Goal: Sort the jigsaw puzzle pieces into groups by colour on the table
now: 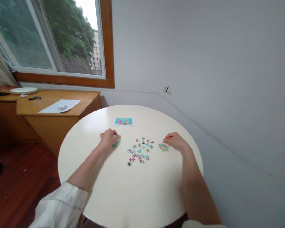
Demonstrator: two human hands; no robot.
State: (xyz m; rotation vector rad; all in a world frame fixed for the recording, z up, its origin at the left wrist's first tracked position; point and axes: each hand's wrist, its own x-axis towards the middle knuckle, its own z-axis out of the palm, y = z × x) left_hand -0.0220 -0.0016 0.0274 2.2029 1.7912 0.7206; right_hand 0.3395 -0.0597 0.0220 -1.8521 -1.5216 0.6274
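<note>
My left hand (107, 138) is closed in a pinch, low over a small group of teal puzzle pieces (115, 144) and partly covering them. Across the table, the fingertips of my right hand (175, 140) are pressed together just above another little pile of puzzle pieces (163, 147), some teal and some greyish. What either pinch holds, if anything, is too small to make out. Between the hands lie several loose puzzle pieces (139, 151) in teal, pink and yellow. A picture card (123, 122) with pink and yellow cartoon figures lies flat beyond them.
Everything lies on a round white table (133, 193) close to the wall. To the left stands a wooden desk (90, 98) with a sheet of paper (49, 108), a small white block (61, 107) and a white plate (24, 90). A window (73, 41) is above it.
</note>
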